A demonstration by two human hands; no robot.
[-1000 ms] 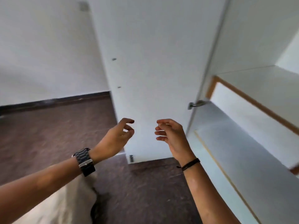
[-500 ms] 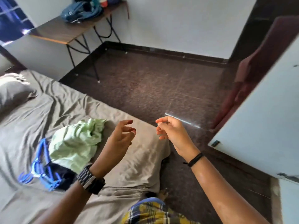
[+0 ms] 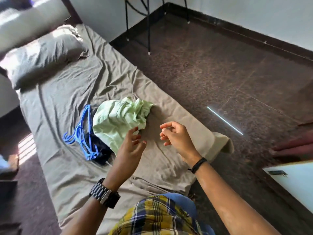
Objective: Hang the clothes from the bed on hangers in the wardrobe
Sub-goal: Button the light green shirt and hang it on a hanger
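Observation:
A crumpled light green garment (image 3: 118, 119) lies in the middle of the bed (image 3: 71, 92). Blue plastic hangers (image 3: 83, 133) lie just left of it, partly on a dark garment (image 3: 102, 151) that peeks out under the green one. My left hand (image 3: 130, 146) hovers over the near edge of the green garment, fingers loosely spread, holding nothing. My right hand (image 3: 176, 134) hangs above the bare sheet to the right of the clothes, fingers relaxed and empty. A corner of the white wardrobe door (image 3: 294, 178) shows at the right edge.
A grey pillow (image 3: 44, 53) lies at the head of the bed. Black metal table legs (image 3: 147, 22) stand on the dark floor (image 3: 228, 68) beyond the bed. My plaid shirt (image 3: 157, 217) fills the bottom of the view.
The view has swung from the open wardrobe to the bed and closer over it. Both hands stay raised and empty, now above the clothes and sheet.

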